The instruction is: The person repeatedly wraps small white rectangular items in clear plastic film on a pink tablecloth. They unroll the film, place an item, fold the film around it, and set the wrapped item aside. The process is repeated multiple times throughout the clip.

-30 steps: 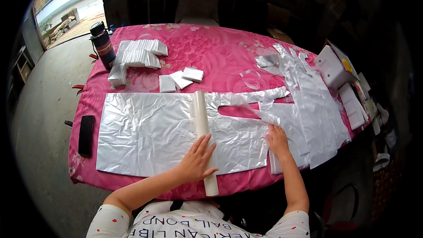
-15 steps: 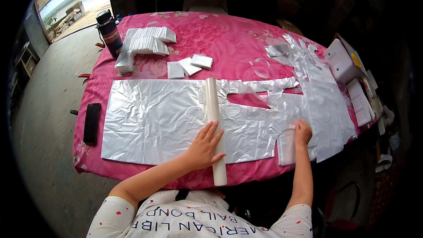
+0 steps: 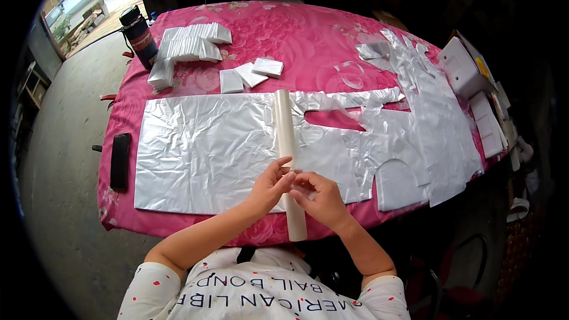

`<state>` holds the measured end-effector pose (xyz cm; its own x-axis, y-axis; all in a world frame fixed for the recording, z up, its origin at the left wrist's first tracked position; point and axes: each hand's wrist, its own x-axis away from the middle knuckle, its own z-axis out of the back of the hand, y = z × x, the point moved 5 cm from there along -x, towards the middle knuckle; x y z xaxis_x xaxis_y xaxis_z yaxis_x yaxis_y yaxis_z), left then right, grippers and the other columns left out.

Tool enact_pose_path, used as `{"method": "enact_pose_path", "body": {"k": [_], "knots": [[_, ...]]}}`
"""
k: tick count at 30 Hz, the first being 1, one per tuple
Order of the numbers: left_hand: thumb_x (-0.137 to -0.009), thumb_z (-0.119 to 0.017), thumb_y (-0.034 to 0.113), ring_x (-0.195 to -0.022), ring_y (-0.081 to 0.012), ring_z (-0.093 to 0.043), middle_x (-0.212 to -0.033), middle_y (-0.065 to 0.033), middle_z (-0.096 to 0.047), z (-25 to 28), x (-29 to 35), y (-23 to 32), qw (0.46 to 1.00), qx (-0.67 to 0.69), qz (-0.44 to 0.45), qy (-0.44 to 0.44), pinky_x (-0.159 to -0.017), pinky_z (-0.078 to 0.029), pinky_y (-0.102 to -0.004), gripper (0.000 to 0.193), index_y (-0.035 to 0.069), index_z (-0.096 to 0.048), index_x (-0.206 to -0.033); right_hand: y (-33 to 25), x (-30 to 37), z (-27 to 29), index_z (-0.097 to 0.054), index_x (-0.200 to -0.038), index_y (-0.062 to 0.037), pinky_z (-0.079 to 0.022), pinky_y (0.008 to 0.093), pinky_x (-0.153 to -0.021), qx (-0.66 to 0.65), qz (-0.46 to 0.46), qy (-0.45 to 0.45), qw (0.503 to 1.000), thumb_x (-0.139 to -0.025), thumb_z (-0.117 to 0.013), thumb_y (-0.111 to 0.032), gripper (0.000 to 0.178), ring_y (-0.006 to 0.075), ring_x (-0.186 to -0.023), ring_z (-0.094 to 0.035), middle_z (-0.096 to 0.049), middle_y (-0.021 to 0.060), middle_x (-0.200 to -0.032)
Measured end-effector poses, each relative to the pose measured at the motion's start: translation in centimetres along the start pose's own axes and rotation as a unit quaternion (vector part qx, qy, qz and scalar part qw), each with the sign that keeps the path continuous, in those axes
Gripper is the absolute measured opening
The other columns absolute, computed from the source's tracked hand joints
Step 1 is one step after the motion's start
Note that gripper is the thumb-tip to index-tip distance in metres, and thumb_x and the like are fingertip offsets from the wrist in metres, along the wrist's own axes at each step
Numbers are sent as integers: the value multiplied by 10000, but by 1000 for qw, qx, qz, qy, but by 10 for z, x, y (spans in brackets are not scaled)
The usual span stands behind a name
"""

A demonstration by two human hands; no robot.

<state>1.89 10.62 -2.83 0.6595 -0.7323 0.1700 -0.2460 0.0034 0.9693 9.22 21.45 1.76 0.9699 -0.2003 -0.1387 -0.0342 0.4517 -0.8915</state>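
My left hand and my right hand meet above a long cream tube. Their fingertips are bent together in a pinch, and what lies between them is too small to make out. Under the tube spreads a crinkled stack of silvery-white plastic sheets. To the right, these sheets have cut-out openings with the cloth showing through. A flat white plastic piece with a rounded top lies near the table's front edge, right of my right hand.
A pink flowered cloth covers the table. Folded white packets stand in rows at the back left, with several loose packets nearby. A thermos, black case, loose plastic sheets and white boxes sit around the edges.
My right hand has left the plastic at the right and come to my left hand over the tube. The left hand's spread fingers have lifted off the tube and bent inward.
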Motion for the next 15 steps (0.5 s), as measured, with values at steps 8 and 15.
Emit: {"method": "enact_pose_path", "body": {"k": [8, 15], "knots": [[-813, -650, 122, -685, -128, -591, -844, -71, -632, 181, 34, 3, 978, -35, 205, 12, -632, -474, -247, 309, -1, -570, -1085, -34, 40, -19, -560, -1041, -38, -483, 367, -686, 255, 166, 72, 950, -712, -722, -227, 413, 271, -840, -574, -579, 122, -974], [-717, -640, 12, -737, -123, -617, -850, -59, -646, 272, 62, 22, 948, -230, 204, 83, -668, -482, -251, 301, -19, -586, -1012, 7, 69, -31, -495, -1039, 1, -493, 410, -585, 313, -201, -58, 927, -706, -693, -423, 574, 329, -699, -630, -627, 171, -766]]}}
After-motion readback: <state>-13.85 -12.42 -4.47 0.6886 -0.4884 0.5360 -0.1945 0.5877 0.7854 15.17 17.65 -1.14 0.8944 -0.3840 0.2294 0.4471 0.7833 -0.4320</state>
